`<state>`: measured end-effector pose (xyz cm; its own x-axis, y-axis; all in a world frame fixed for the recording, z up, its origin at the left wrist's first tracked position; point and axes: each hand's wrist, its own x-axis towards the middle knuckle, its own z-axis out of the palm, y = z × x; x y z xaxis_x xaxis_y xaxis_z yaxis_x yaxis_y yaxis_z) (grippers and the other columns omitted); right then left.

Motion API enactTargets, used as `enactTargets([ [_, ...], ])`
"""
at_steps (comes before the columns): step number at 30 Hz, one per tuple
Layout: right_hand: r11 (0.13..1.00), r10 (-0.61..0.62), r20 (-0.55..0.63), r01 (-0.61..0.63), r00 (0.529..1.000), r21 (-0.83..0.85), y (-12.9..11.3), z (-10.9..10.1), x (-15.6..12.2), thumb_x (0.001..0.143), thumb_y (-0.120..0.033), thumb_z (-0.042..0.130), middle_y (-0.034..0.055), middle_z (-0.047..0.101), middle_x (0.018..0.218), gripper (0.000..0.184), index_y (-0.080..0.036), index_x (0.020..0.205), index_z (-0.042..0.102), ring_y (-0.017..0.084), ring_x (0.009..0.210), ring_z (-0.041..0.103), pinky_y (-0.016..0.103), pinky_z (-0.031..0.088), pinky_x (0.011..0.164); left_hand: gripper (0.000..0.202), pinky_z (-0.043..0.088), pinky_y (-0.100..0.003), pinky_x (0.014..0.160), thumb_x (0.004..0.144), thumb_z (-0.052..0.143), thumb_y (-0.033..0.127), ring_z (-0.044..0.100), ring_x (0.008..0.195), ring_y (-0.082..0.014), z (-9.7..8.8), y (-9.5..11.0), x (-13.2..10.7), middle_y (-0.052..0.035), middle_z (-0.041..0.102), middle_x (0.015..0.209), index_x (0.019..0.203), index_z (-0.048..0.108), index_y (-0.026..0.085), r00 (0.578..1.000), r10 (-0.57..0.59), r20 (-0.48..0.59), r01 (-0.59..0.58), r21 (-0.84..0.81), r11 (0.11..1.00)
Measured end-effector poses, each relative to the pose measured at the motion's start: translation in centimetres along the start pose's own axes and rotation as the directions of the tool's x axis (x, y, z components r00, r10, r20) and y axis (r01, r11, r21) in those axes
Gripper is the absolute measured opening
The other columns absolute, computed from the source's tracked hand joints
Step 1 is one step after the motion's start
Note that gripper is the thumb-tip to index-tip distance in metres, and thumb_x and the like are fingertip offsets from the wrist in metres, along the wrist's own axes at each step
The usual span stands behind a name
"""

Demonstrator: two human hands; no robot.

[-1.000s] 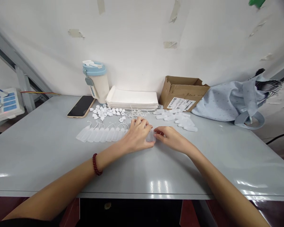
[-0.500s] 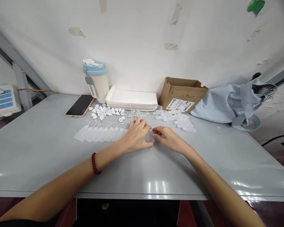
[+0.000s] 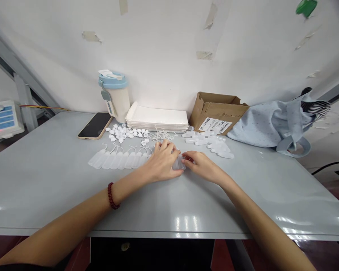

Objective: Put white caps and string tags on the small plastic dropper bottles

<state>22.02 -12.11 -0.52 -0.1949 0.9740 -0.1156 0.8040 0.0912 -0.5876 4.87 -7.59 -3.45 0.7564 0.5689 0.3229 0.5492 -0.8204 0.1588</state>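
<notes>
Between my hands stand or lie a few translucent plastic tubes (image 3: 179,162), side by side and partly covered by my fingers. My left hand (image 3: 165,160) spans them from above, fingers curled at their far ends and thumb at the near ends. At their right side, my right hand (image 3: 199,164) has its bent fingertips pressed against the last tube. Left of my left hand runs a row of flat-lying translucent tubes with white cords (image 3: 120,160), the cords sticking out at their far ends. Loose translucent tubes (image 3: 206,140) lie behind my right hand.
White plastic caps (image 3: 124,132) and a heap of white cords (image 3: 162,135) lie behind the row. Further back are a phone (image 3: 95,126), a tumbler (image 3: 117,98), a stack of white envelopes (image 3: 158,118), a cardboard box (image 3: 217,113) and a light blue cloth bag (image 3: 265,122).
Both hands stay at the same place on the tubes, with barely any finger movement. The view has shifted very slightly.
</notes>
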Motion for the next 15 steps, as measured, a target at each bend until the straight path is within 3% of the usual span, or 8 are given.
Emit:
enactTargets([
  [5,0.999,0.002,0.009,-0.002,1.0,0.038,0.0,0.02,-0.07,0.088,-0.026,0.043,-0.0024,0.048,0.062,0.025,-0.022,0.063,0.039,0.013,0.059,0.042,0.027,0.03,0.057,0.041,0.037,-0.046,0.083,0.076,0.062,0.045,0.044,0.101,-0.0315,0.06,-0.04,-0.03,-0.0123,0.057,0.101,0.103,0.063,0.014,1.0,0.0,-0.001,0.0,0.0,1.0],
  [15,0.998,-0.003,0.025,0.001,1.0,0.066,0.13,0.08,0.07,0.086,-0.028,0.043,-0.0026,0.047,0.062,0.023,-0.022,0.064,0.04,0.014,0.059,0.04,0.028,0.03,0.057,0.044,0.037,-0.045,0.082,0.076,0.062,0.047,0.044,0.101,-0.0317,0.08,-0.25,-0.04,-0.0125,0.056,0.102,0.105,0.063,0.014,1.0,-0.01,0.011,0.01,-0.002,1.0],
])
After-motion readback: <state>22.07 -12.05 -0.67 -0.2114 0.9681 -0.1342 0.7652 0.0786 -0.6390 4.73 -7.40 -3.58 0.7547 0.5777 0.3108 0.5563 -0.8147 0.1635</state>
